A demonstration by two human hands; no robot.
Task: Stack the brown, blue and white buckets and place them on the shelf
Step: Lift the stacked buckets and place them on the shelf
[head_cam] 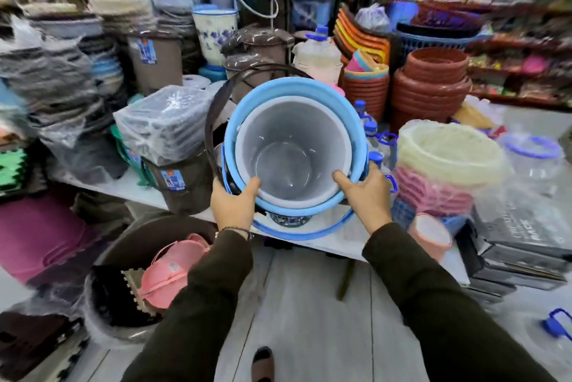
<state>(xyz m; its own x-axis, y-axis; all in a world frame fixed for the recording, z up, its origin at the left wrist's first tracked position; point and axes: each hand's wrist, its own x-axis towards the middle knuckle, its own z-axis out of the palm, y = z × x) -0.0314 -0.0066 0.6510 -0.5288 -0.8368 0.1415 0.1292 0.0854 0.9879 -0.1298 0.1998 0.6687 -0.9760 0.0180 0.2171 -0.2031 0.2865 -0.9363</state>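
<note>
Your dark sleeves (433,304) reach forward from the bottom of the view. Your left hand (233,203) and right hand (366,196) each clamp the near rim of the nested buckets, thumbs hooked inside, fingers wrapped around the outside. The white bucket (291,149) sits inside the blue bucket (247,109), and the brown bucket (212,121) shows only as a dark rim and handle behind them. You hold the stack tilted toward you, above the front edge of the white shelf (340,242).
</note>
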